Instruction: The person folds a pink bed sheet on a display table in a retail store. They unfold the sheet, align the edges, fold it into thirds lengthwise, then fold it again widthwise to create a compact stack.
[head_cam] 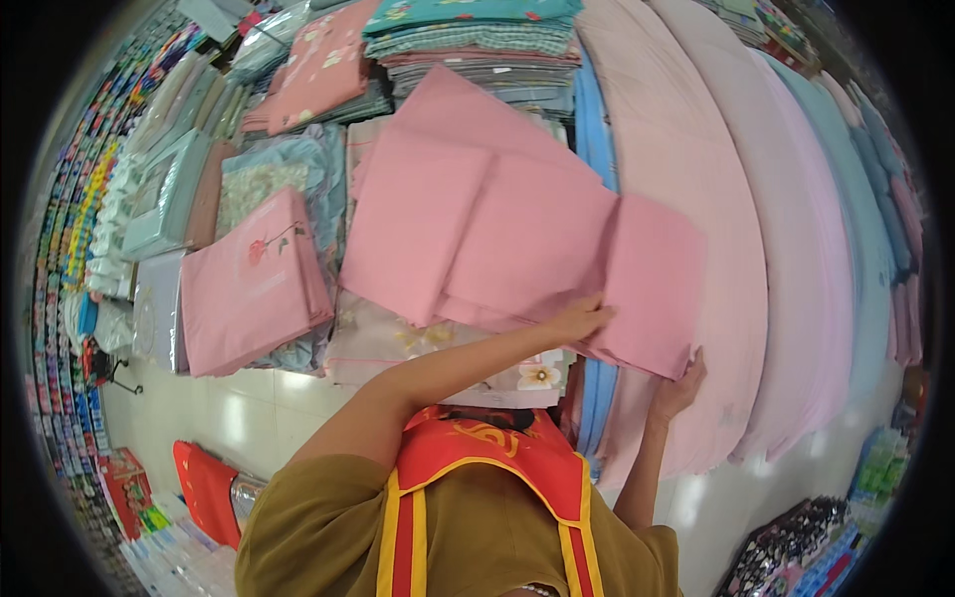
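Observation:
A large pink cloth point(537, 224), partly folded with several layers and creases, lies across stacked fabric before me. My left hand point(580, 319) holds its lower edge beside a vertical fold, fingers lying over the cloth. Under the right panel's lower corner, my right hand point(683, 384) grips the edge between thumb and fingers. That panel rests partly over a long pale-pink bedding stack point(683, 149). Beneath the cloth's lower edge show beige floral packs point(448, 366). To the left sits a folded pink set point(246, 283) printed with a rose.
Folded teal and grey textiles point(477, 37) are piled at the back. Rounded lilac and blue bedding point(843, 209) stands on the right. Boxed goods point(168, 194) and packed shelves point(67, 246) are at the left. Pale tiled floor point(246, 407) shows below.

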Available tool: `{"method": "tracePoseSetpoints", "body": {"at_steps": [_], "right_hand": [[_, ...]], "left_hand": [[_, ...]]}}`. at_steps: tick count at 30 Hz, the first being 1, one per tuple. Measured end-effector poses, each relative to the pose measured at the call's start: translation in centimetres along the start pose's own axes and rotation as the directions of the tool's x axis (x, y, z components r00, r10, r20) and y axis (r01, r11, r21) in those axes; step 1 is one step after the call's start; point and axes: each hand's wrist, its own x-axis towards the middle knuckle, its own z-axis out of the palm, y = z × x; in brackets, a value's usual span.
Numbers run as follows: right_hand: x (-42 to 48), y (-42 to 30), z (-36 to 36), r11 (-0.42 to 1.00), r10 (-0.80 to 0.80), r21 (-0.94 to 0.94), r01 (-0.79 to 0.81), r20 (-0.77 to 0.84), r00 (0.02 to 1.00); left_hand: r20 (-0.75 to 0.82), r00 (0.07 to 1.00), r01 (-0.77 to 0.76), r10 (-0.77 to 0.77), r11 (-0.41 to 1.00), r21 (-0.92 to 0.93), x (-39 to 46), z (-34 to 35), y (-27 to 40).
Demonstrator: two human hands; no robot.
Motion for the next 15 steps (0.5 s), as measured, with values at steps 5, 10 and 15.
{"method": "tracePoseSetpoints", "body": {"at_steps": [5, 10, 15], "right_hand": [[0.2, -1.6, -0.3, 0.906, -0.37, -0.226, 0.359, -0.009, 0.929], [-0.6, -2.6, 0.2, 0.841, -0.5, -0.177, 0.511, 0.105, 0.86], [-0.7, -3.6, 2.0, 0.825, -0.532, -0.049, 0.563, 0.268, 0.803]], "left_hand": [[-0.013, 0.945, -0.247, 0.327, 0.74, 0.626, -3.9, -2.7, 4.4], [-0.325, 0.791, 0.23, 0.519, 0.239, 0.943, -9.1, -11.2, 4.5], [-0.561, 0.716, 0.473, 0.415, 0.302, 0.827, -13.3, -17.8, 2.2]]}}
